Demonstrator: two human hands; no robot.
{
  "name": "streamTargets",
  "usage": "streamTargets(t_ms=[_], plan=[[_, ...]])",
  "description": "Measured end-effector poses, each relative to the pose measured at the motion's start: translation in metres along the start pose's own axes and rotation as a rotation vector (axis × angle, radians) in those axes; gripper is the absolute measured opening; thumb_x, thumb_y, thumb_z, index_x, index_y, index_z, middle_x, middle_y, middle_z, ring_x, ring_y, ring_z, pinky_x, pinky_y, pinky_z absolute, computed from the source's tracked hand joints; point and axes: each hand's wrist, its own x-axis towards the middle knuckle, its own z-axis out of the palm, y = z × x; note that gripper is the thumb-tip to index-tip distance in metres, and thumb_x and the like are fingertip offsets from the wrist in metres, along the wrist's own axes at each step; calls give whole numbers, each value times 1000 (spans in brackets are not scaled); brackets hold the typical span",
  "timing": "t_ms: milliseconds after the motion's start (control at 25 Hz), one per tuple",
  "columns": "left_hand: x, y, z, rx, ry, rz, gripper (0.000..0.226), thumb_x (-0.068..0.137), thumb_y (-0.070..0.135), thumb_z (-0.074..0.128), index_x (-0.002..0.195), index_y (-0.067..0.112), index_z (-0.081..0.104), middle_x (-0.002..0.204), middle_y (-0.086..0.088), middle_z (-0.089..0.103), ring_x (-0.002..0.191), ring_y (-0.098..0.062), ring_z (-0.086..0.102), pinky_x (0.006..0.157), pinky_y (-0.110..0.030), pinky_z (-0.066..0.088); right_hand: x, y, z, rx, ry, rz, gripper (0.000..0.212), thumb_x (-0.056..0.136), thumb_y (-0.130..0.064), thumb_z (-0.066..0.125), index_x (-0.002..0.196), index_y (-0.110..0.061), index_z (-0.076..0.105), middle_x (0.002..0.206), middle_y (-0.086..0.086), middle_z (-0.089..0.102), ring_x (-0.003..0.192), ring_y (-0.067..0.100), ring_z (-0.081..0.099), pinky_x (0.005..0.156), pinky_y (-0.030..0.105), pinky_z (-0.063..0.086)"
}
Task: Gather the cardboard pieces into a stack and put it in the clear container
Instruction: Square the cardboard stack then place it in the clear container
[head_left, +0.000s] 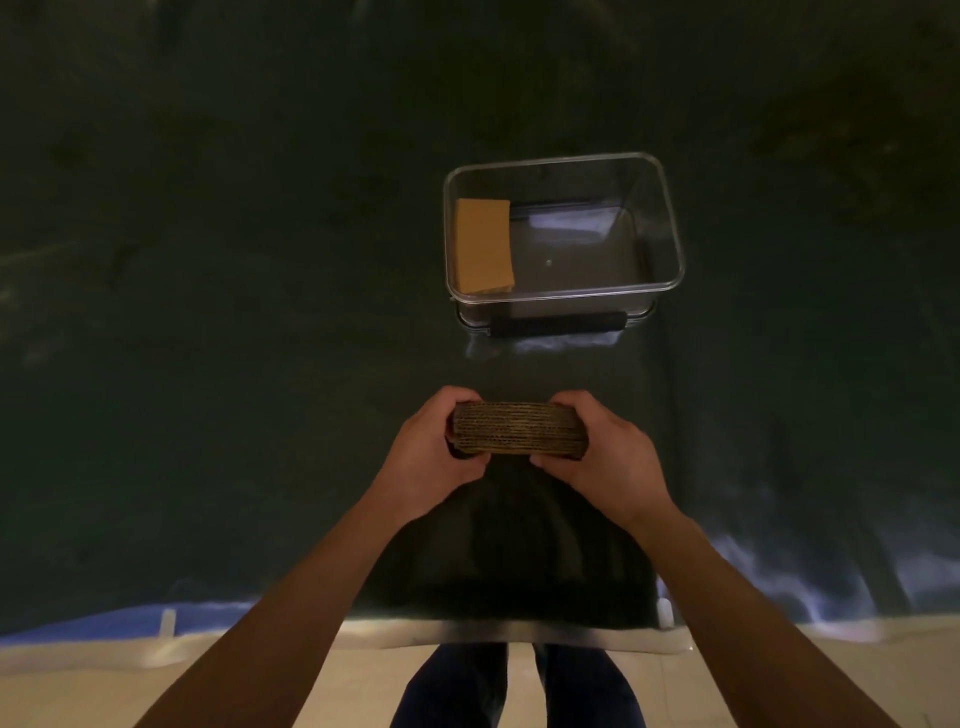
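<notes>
A thick stack of brown corrugated cardboard pieces (519, 430) is held above the dark table, its ribbed edge facing me. My left hand (436, 457) grips its left end and my right hand (608, 457) grips its right end. Beyond the stack stands the clear container (670, 234), a rectangular plastic box. Inside it, against the left wall, lies another stack of tan cardboard (483, 244). The right part of the container's floor is bare.
The dark green table surface (234, 364) spreads wide on all sides of the container. A dark handle (556, 325) runs along the container's near side. The table's near edge (519, 631) is just below my forearms, with pale floor and my legs beyond it.
</notes>
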Motion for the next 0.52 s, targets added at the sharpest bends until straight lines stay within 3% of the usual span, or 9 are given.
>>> streamTargets(t_ms=[120, 240, 520], plan=[[0, -2, 4, 19, -20, -32, 54, 69, 8, 85, 109, 28, 54, 106, 11, 64, 97, 3, 62, 83, -13, 50, -1, 1, 4, 18, -60, 46, 62, 71, -40, 81, 122, -37, 45, 109, -21, 57, 103, 7, 61, 90, 32, 51], [1, 0, 4, 22, -15, -42, 50, 70, 8, 84, 104, 30, 54, 100, 10, 64, 91, 1, 63, 77, -15, 50, -2, 3, 3, 6, -17, 30, 54, 73, -39, 79, 117, -36, 48, 101, -23, 55, 97, 8, 63, 86, 35, 54], [-3, -4, 0, 61, -36, -12, 56, 70, 10, 84, 113, 28, 53, 107, 11, 61, 98, -3, 62, 83, -15, 51, -1, -1, 2, 2, -46, 9, 59, 74, -40, 77, 122, -37, 44, 114, -17, 60, 102, 8, 62, 88, 35, 54]])
